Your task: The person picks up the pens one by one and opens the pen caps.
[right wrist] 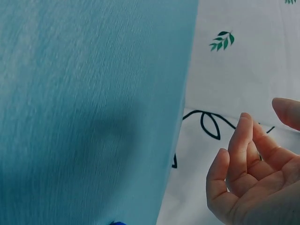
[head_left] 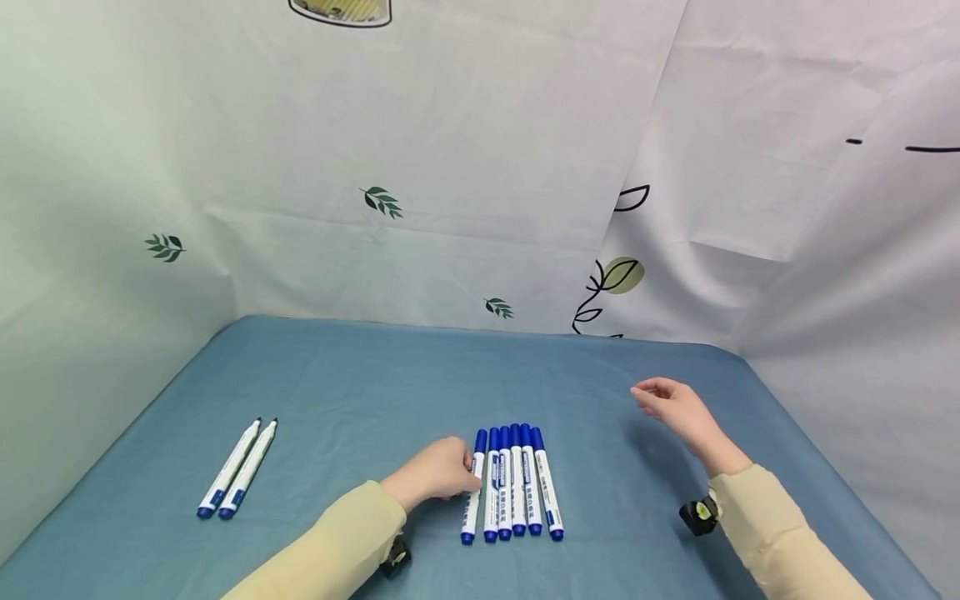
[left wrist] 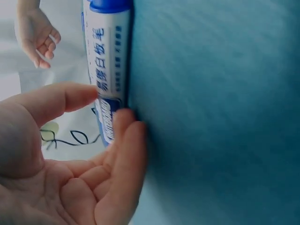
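Several white whiteboard markers with blue caps lie side by side at the middle front of the table in the head view. My left hand is at the leftmost whiteboard marker of this row. In the left wrist view, thumb and fingertips pinch that marker's printed barrel from its two sides. My right hand hovers over the right side of the table, fingers loosely bent and holding nothing. The right wrist view shows its thumb apart from the fingers.
Two more white markers with dark narrow tips lie slanted on the left of the blue tablecloth. White curtain cloth with leaf prints hangs behind the table and at both sides.
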Demonstrator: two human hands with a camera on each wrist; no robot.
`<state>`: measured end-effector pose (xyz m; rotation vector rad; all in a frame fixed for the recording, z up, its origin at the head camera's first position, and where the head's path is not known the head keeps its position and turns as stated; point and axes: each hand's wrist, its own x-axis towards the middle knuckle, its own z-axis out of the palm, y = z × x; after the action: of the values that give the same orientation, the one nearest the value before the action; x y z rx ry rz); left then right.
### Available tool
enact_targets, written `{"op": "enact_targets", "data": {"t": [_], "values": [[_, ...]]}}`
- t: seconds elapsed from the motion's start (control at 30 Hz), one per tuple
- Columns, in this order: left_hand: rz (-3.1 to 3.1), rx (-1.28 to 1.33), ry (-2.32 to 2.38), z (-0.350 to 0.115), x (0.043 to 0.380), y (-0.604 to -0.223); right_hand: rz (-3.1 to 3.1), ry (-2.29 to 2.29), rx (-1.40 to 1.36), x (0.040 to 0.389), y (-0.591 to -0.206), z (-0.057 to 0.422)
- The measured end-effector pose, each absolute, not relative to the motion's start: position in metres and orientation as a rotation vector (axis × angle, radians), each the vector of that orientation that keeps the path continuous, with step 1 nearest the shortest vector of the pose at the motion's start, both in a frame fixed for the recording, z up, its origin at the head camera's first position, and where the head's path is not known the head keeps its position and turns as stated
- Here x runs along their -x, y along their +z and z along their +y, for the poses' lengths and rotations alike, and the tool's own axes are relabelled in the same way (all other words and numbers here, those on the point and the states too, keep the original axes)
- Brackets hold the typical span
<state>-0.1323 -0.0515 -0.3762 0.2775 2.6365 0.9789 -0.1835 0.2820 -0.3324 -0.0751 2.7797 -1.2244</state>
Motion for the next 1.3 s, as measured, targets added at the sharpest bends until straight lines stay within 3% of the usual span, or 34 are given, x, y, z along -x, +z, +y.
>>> {"op": "enact_targets", "data": {"t": [0.3, 0.67, 1.03, 1.3], "values": [[2.762, -0.357, 0.762, -0.054, 0.129, -0.371, 2.741, -1.248, 0.079, 0.181, -0.335, 0.274], [2.755, -0.301, 0.985, -0.077, 0.138, -0.375, 2.67, -1.323, 0.055, 0.179, -0.34, 0.256], [2.378, -0.364, 1.588, -0.072, 0.14, -0.364, 2.47, -1.714, 0.105, 0.17, -0.348, 0.191], [2.211, -0.44, 1.662, -0.059, 0.142, -0.36, 2.167, -2.077, 0.213, 0.166, -0.355, 0.147]]}}
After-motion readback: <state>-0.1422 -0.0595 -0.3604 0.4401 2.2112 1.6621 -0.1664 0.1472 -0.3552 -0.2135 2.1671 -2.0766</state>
